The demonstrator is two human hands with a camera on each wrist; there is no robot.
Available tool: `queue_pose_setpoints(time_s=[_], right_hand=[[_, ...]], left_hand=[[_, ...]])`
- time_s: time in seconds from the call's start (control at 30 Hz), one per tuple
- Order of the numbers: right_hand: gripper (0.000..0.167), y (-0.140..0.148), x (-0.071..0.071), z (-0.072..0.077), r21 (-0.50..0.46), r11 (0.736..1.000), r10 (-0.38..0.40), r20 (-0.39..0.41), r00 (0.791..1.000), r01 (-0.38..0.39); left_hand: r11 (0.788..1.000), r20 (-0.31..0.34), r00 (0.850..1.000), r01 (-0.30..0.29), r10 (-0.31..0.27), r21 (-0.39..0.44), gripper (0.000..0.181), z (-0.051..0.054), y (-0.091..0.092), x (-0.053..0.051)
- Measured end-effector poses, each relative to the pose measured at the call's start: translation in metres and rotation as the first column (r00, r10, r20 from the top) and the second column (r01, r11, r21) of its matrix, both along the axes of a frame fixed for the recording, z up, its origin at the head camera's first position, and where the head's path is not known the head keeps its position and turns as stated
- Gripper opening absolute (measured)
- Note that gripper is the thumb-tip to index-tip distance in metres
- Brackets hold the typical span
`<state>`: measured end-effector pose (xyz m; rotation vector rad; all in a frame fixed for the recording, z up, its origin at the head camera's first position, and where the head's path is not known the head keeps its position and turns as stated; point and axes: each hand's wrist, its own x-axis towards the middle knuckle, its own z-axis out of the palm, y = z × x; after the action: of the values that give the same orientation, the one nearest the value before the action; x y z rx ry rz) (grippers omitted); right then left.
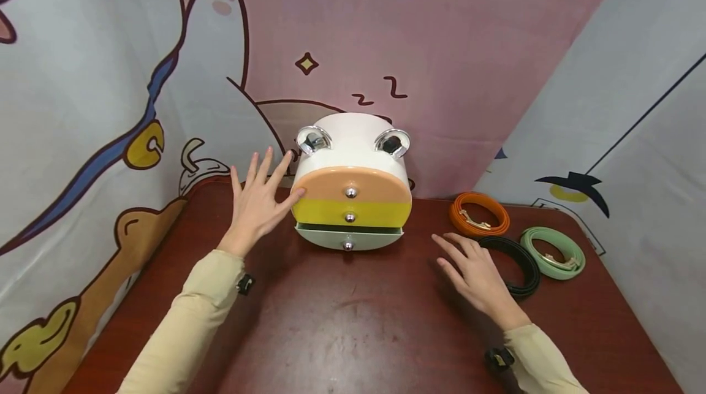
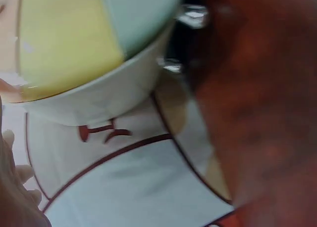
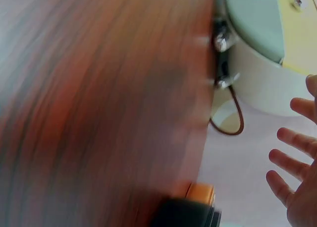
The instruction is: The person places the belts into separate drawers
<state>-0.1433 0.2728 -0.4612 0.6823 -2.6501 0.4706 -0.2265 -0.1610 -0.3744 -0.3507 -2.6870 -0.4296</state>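
A white rounded cabinet (image 1: 358,136) with two silver-rimmed eyes stands at the table's back. Its front has an orange drawer (image 1: 325,184), a yellow drawer (image 1: 320,214) and, lowest, a pale green drawer (image 1: 320,238) pulled slightly out. My left hand (image 1: 256,207) is spread at the cabinet's left side, thumb tip at the orange drawer's edge; I cannot tell whether it presses. My right hand (image 1: 477,274), fingers spread and holding nothing, hovers beside a coiled black belt (image 1: 531,271), partly covering it. In the right wrist view, its fingers (image 3: 292,165) are apart from the cabinet (image 3: 257,83).
Behind the black belt lies a coiled orange belt (image 1: 459,215), and to its right a coiled light green belt (image 1: 556,270), both with gold buckles. A printed cloth (image 1: 469,75) hangs behind the brown table (image 1: 342,320) and along its sides.
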Motion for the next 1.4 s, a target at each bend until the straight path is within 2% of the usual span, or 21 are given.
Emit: queue_pose_setpoints(time_s=[0.13,0.33,0.43,0.57,0.67,0.8,0.9,0.97,1.13,1.23,1.4], right_hand=[[0.050,-0.018,-0.005,0.000,-0.046,0.999,0.021,0.001,1.000,-0.021],[0.049,-0.044,-0.013,0.006,-0.097,0.993,0.074,-0.009,0.997,-0.074],[0.050,-0.056,-0.017,0.012,-0.113,0.988,0.105,-0.040,0.994,-0.109],[0.050,-0.069,-0.023,0.019,-0.129,0.979,0.145,-0.088,0.985,-0.156],[0.050,-0.079,-0.026,0.026,-0.139,0.974,0.166,-0.110,0.980,-0.181],[0.049,-0.091,-0.029,0.034,-0.165,0.966,0.181,-0.121,0.976,-0.200],[0.048,-0.098,-0.029,0.037,-0.192,0.959,0.185,-0.129,0.974,-0.207],[0.048,-0.104,-0.030,0.039,-0.213,0.954,0.183,-0.139,0.973,-0.210],[0.047,-0.115,-0.035,0.042,-0.245,0.945,0.182,-0.161,0.970,-0.217],[0.047,-0.119,-0.038,0.045,-0.278,0.936,0.171,-0.181,0.969,-0.217],[0.047,-0.127,-0.042,0.053,-0.339,0.910,0.162,-0.237,0.958,-0.238]], left_hand=[[1.000,-0.031,0.999,0.029,-0.029,0.010,0.081,0.024,0.010,-0.009],[0.996,-0.081,0.993,0.083,-0.080,0.038,0.083,0.052,0.024,-0.018],[0.993,-0.101,0.989,0.109,-0.104,0.040,0.084,0.063,0.032,-0.022],[0.989,-0.122,0.983,0.144,-0.137,0.046,0.082,0.072,0.042,-0.029],[0.984,-0.132,0.977,0.173,-0.165,0.048,0.081,0.075,0.048,-0.034],[0.973,-0.129,0.968,0.223,-0.215,0.055,0.083,0.073,0.054,-0.040],[0.955,-0.129,0.956,0.278,-0.263,0.108,0.084,0.069,0.057,-0.042],[0.935,-0.138,0.944,0.320,-0.300,0.154,0.084,0.068,0.057,-0.044],[0.863,-0.168,0.914,0.403,-0.368,0.305,0.073,0.062,0.053,-0.047],[0.829,-0.174,0.907,0.420,-0.383,0.369,0.066,0.058,0.051,-0.049],[0.790,-0.162,0.906,0.421,-0.391,0.446,0.062,0.055,0.052,-0.049]])
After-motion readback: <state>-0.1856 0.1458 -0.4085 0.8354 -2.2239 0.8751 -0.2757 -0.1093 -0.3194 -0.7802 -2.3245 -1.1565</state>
